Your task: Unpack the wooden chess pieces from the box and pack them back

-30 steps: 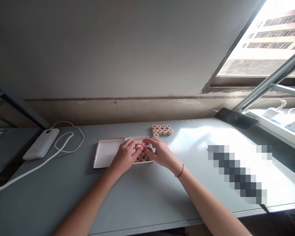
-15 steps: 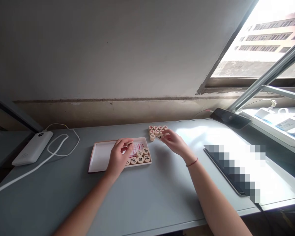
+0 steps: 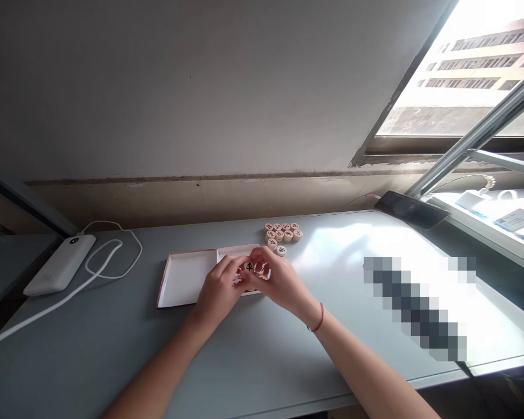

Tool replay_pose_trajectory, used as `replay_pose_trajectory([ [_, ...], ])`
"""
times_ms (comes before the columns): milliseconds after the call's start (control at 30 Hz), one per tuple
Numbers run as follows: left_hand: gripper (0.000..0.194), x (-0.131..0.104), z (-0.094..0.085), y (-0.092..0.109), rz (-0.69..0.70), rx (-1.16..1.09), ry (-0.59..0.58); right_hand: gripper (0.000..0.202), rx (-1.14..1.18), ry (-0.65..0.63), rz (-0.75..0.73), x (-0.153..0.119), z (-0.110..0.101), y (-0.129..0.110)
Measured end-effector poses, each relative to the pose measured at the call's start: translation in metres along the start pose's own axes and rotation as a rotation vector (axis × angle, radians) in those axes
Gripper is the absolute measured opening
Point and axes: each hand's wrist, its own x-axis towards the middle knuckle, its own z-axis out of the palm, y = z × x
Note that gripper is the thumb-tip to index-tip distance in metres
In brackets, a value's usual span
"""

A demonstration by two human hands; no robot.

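Note:
Over the right half of a shallow white box [image 3: 238, 250], my left hand [image 3: 222, 284] and my right hand [image 3: 282, 279] meet at the fingertips. Between them is a round wooden Chinese chess piece [image 3: 249, 266] with a black character, pinched by the fingers of both hands. More pieces lie in the box below, mostly hidden by my fingers. Just behind my right hand, a black-marked piece [image 3: 281, 250] and another piece [image 3: 272, 244] stand on the desk. Beyond them sits a close group of red-marked pieces [image 3: 288, 234].
The box's other half [image 3: 187, 276] lies open at left. A white power bank [image 3: 60, 265] with a looped white cable [image 3: 109, 256] is at far left. A dark phone-like device [image 3: 410, 209] leans at back right. A blurred-out item [image 3: 414, 308] lies on the right.
My right hand has moved left and nearer, from the group of pieces to the box, where it meets my left hand. My left hand has shifted slightly right with its piece.

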Motion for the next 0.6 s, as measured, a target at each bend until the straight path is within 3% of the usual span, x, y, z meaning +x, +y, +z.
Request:
replay_pose_trajectory([
  [100,0.030,0.000,0.001,0.000,0.008,0.048,0.011,0.014,-0.089,0.074,0.061,0.003,-0.011,0.012],
  [200,0.031,0.001,-0.001,-0.002,0.000,0.079,0.007,0.011,-0.320,0.186,0.185,0.009,-0.032,0.037],
  [300,0.024,0.001,-0.002,-0.003,-0.006,0.075,-0.006,0.006,-0.508,0.188,0.287,0.013,-0.043,0.055],
  [467,0.021,0.001,-0.002,-0.005,-0.028,0.067,-0.021,0.006,-0.597,0.092,0.366,0.012,-0.037,0.062],
  [600,0.021,0.000,-0.001,-0.005,-0.028,0.055,-0.032,0.017,-0.656,0.090,0.376,0.014,-0.031,0.063],
])
